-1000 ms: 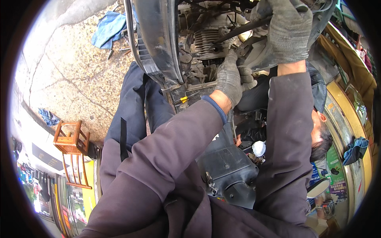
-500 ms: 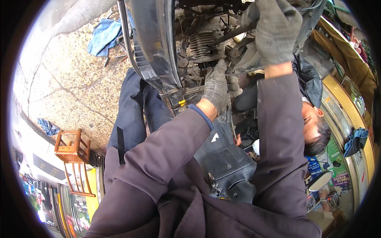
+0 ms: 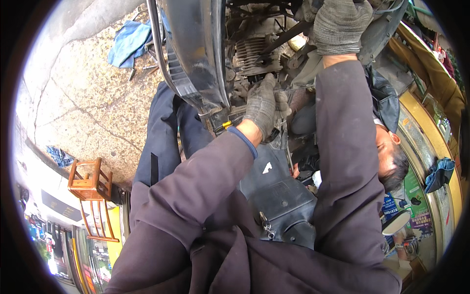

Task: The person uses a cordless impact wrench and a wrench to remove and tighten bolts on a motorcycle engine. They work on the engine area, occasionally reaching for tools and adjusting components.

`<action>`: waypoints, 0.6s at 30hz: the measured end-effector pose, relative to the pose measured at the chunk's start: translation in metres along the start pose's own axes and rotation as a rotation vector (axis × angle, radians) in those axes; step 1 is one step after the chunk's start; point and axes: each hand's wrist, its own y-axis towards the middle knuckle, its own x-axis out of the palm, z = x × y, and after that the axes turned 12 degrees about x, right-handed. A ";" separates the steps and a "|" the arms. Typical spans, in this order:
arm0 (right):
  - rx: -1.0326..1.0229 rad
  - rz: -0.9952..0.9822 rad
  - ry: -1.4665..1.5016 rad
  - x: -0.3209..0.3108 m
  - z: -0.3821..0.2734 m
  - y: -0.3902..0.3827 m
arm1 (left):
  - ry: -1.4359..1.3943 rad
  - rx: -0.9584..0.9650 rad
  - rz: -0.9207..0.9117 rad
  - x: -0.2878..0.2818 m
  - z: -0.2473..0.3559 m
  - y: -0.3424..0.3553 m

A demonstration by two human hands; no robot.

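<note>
My left hand (image 3: 263, 108), in a grey knit glove, is closed just below the finned engine cylinder (image 3: 250, 53) of a partly stripped scooter. Its thumb side points up at the engine, and the other fingers curl inward; what they hold is hidden. Farther up and to the right, my right hand (image 3: 341, 28), gloved alike, is clenched at the upper end of a dark bar (image 3: 286, 39). That bar slants down toward the cylinder. Whether the fist grips it or something else, I cannot make out. A small yellow-ended piece (image 3: 226, 124) sticks out left of my left wrist.
A dark body panel (image 3: 193, 49) rises left of the engine. Keys (image 3: 266, 225) hang at the black plastic cover (image 3: 279, 198) below. A co-worker (image 3: 387, 152) is close on the right. Blue cloth (image 3: 128, 44) and tools lie on the ground; a wooden chair (image 3: 88, 186) stands left.
My right hand has moved up, away from me, and its forearm reaches farther out. My left hand has shifted slightly left and stays below the cylinder. The scooter appears a little farther right.
</note>
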 end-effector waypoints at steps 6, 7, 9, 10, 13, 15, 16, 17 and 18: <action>0.230 -0.077 0.149 -0.014 -0.023 -0.034 | 0.039 0.062 -0.037 0.000 0.000 -0.006; 0.175 -0.052 0.113 -0.011 -0.023 -0.034 | 0.030 0.081 -0.042 0.000 0.002 -0.004; 0.066 0.005 0.040 -0.004 -0.023 -0.028 | 0.020 0.083 -0.032 -0.001 0.001 -0.002; -0.033 0.079 -0.044 0.005 -0.018 -0.013 | -0.019 0.079 -0.025 -0.002 0.001 -0.002; -0.058 0.069 -0.068 0.002 -0.006 -0.002 | 0.020 0.096 -0.007 -0.004 -0.001 0.000; 0.075 -0.043 0.053 -0.018 -0.004 -0.020 | 0.039 0.094 -0.017 -0.004 -0.003 -0.002; 0.114 -0.185 0.188 -0.029 -0.005 -0.028 | 0.052 0.107 -0.021 -0.004 -0.003 -0.003; 0.170 -0.321 0.317 -0.038 -0.009 -0.036 | 0.059 0.132 -0.043 -0.003 -0.003 -0.003; 0.106 -0.222 0.230 -0.040 -0.008 -0.044 | 0.055 0.156 -0.057 -0.003 -0.003 -0.004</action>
